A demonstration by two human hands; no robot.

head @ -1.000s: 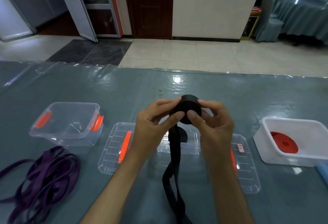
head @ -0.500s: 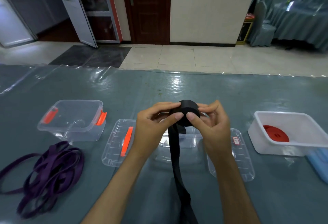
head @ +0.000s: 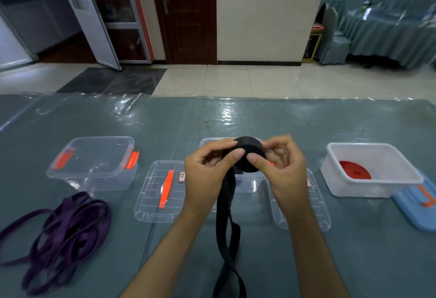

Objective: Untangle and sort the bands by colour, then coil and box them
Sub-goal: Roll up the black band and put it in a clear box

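A black band is rolled into a thick coil held above the table's middle. My left hand pinches the coil from the left and my right hand pinches it from the right, thumbs meeting at its near face. The band's loose tail hangs down toward the near edge. A heap of purple band lies loose at the left. A red coil sits in the white box at the right.
A clear box with orange clips stands at the left. Another clear box sits under my hands, with clear lids on its left and right. A blue lid lies at the far right.
The view has tilted up slightly, so hands and boxes sit lower in the frame. Both hands stay on the black coil, and the hanging tail looks a little shorter.
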